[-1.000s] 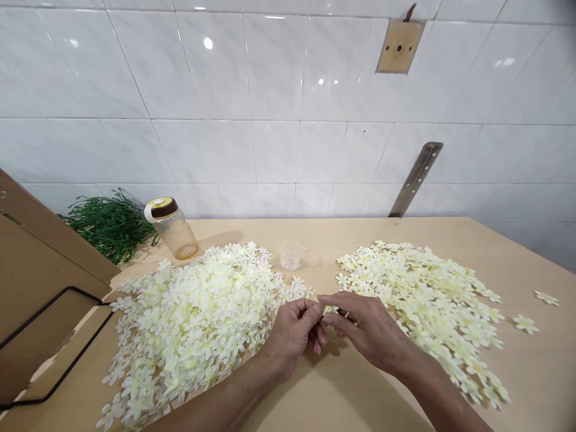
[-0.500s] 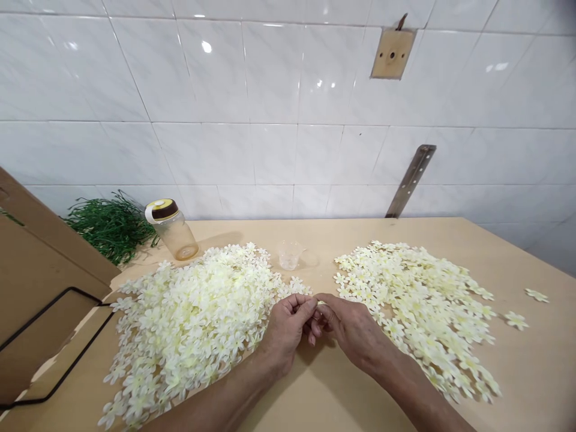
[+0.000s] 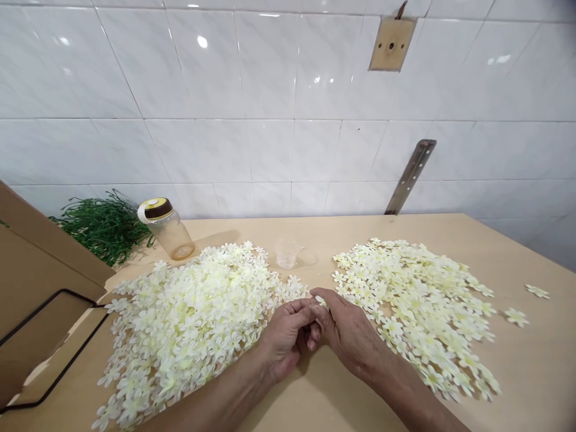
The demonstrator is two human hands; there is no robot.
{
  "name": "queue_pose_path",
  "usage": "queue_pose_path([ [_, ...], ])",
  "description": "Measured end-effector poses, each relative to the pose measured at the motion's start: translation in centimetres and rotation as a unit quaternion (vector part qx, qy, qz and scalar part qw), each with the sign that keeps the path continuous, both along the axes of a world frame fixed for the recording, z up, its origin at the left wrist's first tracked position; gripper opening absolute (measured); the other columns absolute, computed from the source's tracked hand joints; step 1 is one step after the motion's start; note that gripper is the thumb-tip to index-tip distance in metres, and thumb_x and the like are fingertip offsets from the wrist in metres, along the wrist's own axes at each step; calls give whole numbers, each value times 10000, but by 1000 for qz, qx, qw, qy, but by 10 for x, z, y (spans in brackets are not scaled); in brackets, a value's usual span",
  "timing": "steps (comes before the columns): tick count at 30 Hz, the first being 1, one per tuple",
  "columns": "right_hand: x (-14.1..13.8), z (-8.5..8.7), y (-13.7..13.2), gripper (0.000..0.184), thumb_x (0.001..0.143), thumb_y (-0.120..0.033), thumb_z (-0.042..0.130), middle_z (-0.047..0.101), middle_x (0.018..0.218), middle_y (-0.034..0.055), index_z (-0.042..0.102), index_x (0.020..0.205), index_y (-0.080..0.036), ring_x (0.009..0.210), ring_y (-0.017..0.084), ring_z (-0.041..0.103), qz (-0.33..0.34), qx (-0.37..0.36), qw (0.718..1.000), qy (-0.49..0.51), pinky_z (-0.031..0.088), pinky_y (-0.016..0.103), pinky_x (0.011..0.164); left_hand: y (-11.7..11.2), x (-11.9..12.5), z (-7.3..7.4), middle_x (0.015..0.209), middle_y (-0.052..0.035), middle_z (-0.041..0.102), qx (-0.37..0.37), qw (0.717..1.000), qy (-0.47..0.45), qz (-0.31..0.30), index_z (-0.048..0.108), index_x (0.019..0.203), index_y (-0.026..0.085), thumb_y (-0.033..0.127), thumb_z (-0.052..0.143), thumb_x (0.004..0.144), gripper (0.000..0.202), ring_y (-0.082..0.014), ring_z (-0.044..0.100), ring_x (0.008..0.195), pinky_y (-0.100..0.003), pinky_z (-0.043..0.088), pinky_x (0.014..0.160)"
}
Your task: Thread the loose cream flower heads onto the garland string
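Left hand (image 3: 288,333) and right hand (image 3: 351,336) pinch a flower (image 3: 320,300) near clear cup (image 3: 287,253).

I am holding my left hand (image 3: 288,336) and right hand (image 3: 351,333) together in front of me, backs up, fingertips meeting in a tight pinch. My left fingers (image 3: 297,312) are curling in toward the palm; my right hand is lying flatter. My left forearm (image 3: 225,401) and right forearm (image 3: 405,396) are angling inward, bare.
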State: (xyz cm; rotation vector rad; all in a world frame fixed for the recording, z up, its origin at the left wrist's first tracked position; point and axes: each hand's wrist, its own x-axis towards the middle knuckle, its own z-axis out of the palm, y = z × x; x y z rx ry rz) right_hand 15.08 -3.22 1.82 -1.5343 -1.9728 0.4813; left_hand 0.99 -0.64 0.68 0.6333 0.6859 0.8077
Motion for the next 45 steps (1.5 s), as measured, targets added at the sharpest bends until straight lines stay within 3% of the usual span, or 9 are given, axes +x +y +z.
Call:
queue_pose_path([
  [6,13,7,6,403,1009,-447,284,603,555,-20,593,871,-227,485,143,573,-34,-25,999,22,423,242,503,-5,-1,-1,732,-42,631,46,999,8,-11,646,789,109,378,708,776,276,-72,524,456,-201,365,412],
  [13,31,16,11,458,988,-478,302,576,518,-11,533,689,-219,451,136,542,-89,49,994,-26,411,252,514,-9,-2,-7,757,-35,610,68,997,11,-37,634,837,118,351,706,769,253,-99,561,489,-217,395,421],
  [18,20,-2,13,383,983,-492,297,664,675,2,567,952,-222,488,146,603,-54,-80,989,114,493,269,507,-7,-2,-6,710,-47,609,86,995,11,-50,636,806,110,390,684,780,285,-97,542,471,-210,381,405],
  [21,19,-8,15,405,955,-530,321,684,943,61,491,1144,-214,462,123,592,-75,-88,978,176,494,269,428,-7,-2,-3,717,-48,613,81,995,12,-53,637,797,108,375,684,774,272,-95,545,473,-209,393,412],
  [23,20,-6,16,442,935,-555,352,680,959,61,447,1200,-215,421,112,574,-86,-93,971,204,494,269,400,-8,-2,-2,716,-42,609,78,996,12,-51,633,784,110,372,683,772,267,-93,545,469,-209,401,411],
  [28,23,13,12,391,929,-564,385,616,544,-32,545,895,-209,351,126,541,-83,-126,971,185,462,242,396,-8,-1,-4,712,-26,599,71,996,9,-49,627,807,119,390,711,741,291,-102,555,469,-213,401,403],
  [37,26,15,10,454,968,-528,311,475,435,-33,459,651,-239,386,144,487,-103,-14,994,38,379,252,425,-9,-1,-3,703,-29,604,63,996,16,-57,632,824,114,425,748,703,353,-109,566,476,-213,397,400],
  [40,17,6,9,423,982,-531,273,439,444,-58,478,762,-234,341,126,442,-117,-35,981,151,367,246,389,-10,-1,-4,698,-32,607,69,996,16,-58,633,815,112,423,738,719,343,-104,560,471,-209,398,400],
  [45,8,-2,9,322,958,-516,373,580,729,-30,433,1085,-225,479,121,561,-31,-113,958,262,470,247,443,-10,-1,-6,710,-37,613,94,993,8,-67,628,806,119,400,692,774,290,-98,563,478,-195,393,396],
])
